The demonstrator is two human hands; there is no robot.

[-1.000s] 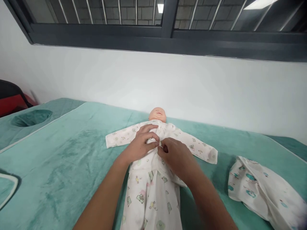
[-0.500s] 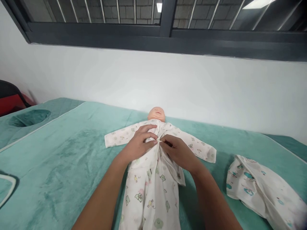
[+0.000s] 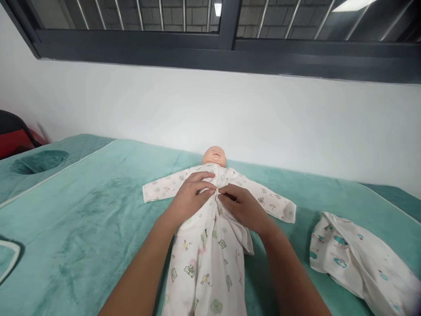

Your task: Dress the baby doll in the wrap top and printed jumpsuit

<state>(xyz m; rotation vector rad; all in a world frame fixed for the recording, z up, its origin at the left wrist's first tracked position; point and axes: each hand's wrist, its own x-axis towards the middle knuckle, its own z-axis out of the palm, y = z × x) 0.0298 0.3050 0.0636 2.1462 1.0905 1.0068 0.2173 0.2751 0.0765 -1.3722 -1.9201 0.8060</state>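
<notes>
A baby doll (image 3: pixel 214 156) lies on its back, its head toward the wall. It wears a white printed baby shirt (image 3: pixel 278 207) with both sleeves spread out, and white patterned trousers (image 3: pixel 204 276) below. My left hand (image 3: pixel 194 195) rests on the chest, thumb and forefinger pinching the shirt's front edge. Opposite it, my right hand (image 3: pixel 241 204) pinches the front of the same shirt, its fingertips close to the left ones. The cloth is drawn up in folds between them. Whatever small fastening lies at the fingertips is too hidden to make out.
A green plush cover (image 3: pixel 98 210) spreads under the doll, with a round hollow (image 3: pixel 41 161) at the left. A folded white printed cloth (image 3: pixel 358 259) lies at the right. Behind stands a white wall (image 3: pixel 197 105) below a dark window frame (image 3: pixel 148 48). A red and black object (image 3: pixel 18 138) sits far left.
My right hand has shifted slightly up and is drawing the shirt front up against my left fingertips. The left hand has hardly moved on the chest. The view has shifted slightly.
</notes>
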